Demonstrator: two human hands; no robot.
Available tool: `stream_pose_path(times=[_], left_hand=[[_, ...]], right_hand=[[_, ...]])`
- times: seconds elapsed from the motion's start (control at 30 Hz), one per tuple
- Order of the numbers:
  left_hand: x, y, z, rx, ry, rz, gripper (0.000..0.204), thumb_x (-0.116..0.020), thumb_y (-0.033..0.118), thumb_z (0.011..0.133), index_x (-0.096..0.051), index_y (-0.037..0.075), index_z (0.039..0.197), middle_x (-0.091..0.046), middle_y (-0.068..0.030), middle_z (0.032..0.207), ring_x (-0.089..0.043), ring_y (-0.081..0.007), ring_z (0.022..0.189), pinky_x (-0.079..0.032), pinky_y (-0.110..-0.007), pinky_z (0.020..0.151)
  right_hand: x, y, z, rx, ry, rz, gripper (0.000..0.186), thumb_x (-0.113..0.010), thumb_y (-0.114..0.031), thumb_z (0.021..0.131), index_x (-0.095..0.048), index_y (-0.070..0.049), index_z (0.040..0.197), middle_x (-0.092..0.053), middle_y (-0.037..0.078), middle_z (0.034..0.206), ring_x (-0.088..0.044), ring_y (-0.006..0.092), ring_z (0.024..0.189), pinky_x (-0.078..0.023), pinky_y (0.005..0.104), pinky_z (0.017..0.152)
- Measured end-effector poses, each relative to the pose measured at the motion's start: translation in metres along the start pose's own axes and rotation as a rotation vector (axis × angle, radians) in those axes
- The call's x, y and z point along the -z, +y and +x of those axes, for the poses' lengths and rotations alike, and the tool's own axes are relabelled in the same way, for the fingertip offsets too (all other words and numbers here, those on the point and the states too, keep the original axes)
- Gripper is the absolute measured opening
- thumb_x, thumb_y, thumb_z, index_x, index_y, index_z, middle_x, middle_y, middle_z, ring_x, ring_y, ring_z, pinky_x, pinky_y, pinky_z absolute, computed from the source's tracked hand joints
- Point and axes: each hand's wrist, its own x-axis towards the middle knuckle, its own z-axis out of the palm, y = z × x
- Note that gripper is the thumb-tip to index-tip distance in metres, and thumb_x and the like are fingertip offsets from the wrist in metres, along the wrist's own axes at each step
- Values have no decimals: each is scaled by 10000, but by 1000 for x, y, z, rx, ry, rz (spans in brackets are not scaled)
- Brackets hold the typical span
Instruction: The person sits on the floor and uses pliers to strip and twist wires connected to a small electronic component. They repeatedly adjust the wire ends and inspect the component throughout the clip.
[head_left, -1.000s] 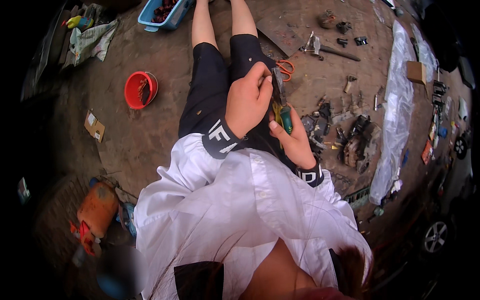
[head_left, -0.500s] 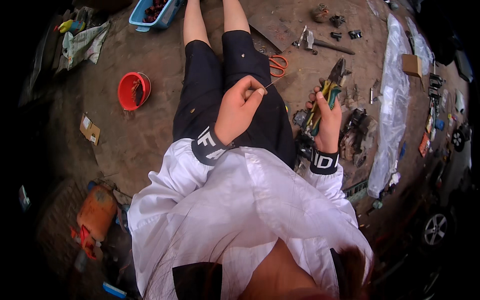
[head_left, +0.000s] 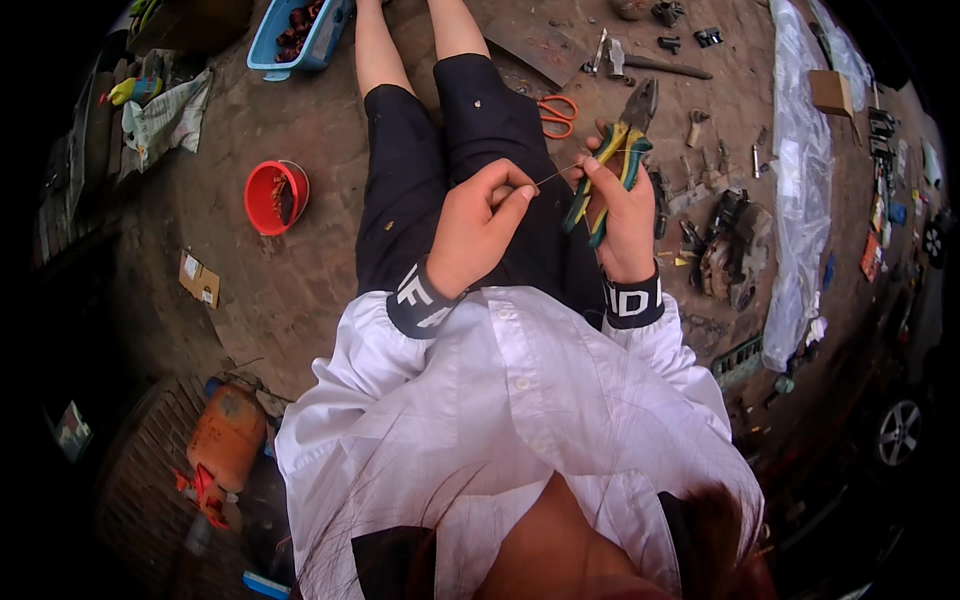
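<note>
Above my lap, my left hand [head_left: 474, 228] is closed, thumb and forefinger pinching a thin wire [head_left: 558, 174]. The strand runs right toward the fingertips of my right hand [head_left: 627, 222], which appear to touch its other end. Lying across that right hand are pliers with yellow-and-green handles [head_left: 634, 158], gripped with their dark jaws pointing away from me. Whether the jaws are fully closed is hard to make out. Just beyond my knee, orange-handled scissors [head_left: 557, 116] rest on the ground.
To the left stand a red bucket [head_left: 262, 199] and a blue basin [head_left: 268, 55] holding dark red pieces. A hammer [head_left: 660, 66], small metal parts and a greasy assembly [head_left: 735, 250] lie right. Clear plastic sheeting [head_left: 800, 180] stretches farther right. An orange gas cylinder [head_left: 228, 435] sits behind left.
My right hand has moved left, bringing the pliers closer to my left hand, and its fingertips now meet the wire. My left hand keeps its pinch. The view has shifted slightly.
</note>
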Motion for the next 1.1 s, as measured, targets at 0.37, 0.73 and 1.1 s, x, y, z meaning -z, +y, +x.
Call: stream_pose_path(times=[0.37,0.73,1.1], left_hand=[[-3,-1,-2,-36,11,121,56,-545,42,911,-575,-3,895,-403,57,586,-313,-11,546,-246,-210,496],[75,9,-14,-118,266,573,70,-611,52,852,-653,28,904,-571,-92,659,-518,-145,538,-401,-264,526],[65,-59,22,-116,115,486,381,-606,57,831,-568,20,1208,-572,-164,1227,-551,-328,1113,-414,-353,975]], right_hand=[[7,-2,-7,2,12,-12,296,-624,13,842,-543,4,1127,-616,76,1002,-611,151,852,-484,273,781],[102,27,43,166,277,-511,292,-675,-132,805,-529,3,1019,-599,58,879,-562,163,742,-453,290,690],[179,151,162,-227,307,-520,185,-665,-115,779,-556,-14,889,-576,36,704,-524,116,588,-401,244,535]])
